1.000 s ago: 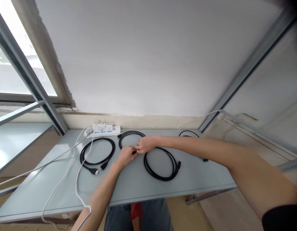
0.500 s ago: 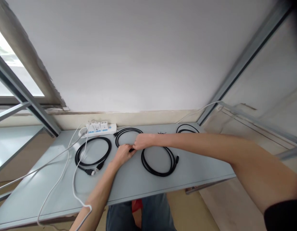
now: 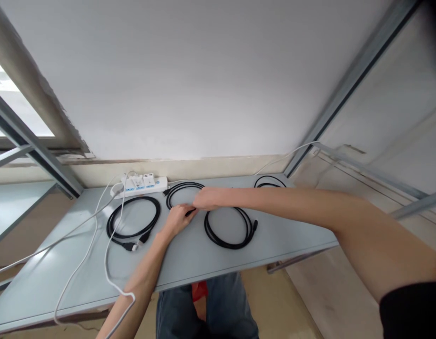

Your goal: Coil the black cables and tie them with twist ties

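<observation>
Several black cables lie coiled on a grey table [image 3: 203,263]. My left hand [image 3: 176,218] is closed on a black plug at the near edge of the middle coil [image 3: 180,188]. My right hand [image 3: 208,198] reaches in from the right and rests closed on the same coil, right beside the left hand. A larger black coil [image 3: 227,228] lies just right of both hands, with its plug at the right end. Another black coil [image 3: 133,219] lies to the left, its connectors pointing toward me.
A white power strip [image 3: 142,182] with plugs in it sits at the table's back edge by the wall. White cords [image 3: 98,235] trail from it across the left of the table and over the front edge. A small black coil [image 3: 269,181] lies at the back right. Metal frame bars stand left and right.
The view has shifted slightly, so everything sits a little higher and further left in the picture. Both hands stay together at the middle coil with little change in grip.
</observation>
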Tool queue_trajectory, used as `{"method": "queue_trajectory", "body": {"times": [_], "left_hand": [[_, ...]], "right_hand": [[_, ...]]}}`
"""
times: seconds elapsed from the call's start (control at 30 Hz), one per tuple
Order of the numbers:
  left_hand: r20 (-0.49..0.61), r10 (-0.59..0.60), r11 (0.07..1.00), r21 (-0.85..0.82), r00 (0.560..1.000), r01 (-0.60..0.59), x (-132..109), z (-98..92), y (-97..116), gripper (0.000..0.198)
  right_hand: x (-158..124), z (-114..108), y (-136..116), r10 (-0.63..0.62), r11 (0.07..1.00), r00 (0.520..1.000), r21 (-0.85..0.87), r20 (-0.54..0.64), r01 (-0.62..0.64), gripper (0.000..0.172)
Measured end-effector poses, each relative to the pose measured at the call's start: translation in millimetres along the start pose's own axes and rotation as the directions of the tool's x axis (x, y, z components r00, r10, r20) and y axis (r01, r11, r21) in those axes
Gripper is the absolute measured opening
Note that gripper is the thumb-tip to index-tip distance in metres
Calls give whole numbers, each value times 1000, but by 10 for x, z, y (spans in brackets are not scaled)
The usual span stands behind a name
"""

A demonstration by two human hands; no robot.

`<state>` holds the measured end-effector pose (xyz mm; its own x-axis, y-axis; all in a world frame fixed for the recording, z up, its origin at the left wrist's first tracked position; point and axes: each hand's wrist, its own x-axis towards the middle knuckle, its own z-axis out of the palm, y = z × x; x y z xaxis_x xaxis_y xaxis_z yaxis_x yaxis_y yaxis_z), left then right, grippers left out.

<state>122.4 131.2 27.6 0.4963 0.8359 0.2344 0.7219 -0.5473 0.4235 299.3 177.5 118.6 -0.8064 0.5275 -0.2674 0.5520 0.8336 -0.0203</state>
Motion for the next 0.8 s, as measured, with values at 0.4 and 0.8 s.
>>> {"method": "queue_trajectory", "body": {"times": [0.4, 0.8], "left_hand": [[-54, 11, 999, 38, 998, -9, -10, -23, -5, 36], [-13, -9, 997, 76, 1000, 10, 13, 8, -42, 35]], "right_hand": [[-56, -156, 94, 71, 997, 993, 35, 93, -75, 27], [-43, 47, 49, 246, 922, 968, 318, -40, -221, 30]]}}
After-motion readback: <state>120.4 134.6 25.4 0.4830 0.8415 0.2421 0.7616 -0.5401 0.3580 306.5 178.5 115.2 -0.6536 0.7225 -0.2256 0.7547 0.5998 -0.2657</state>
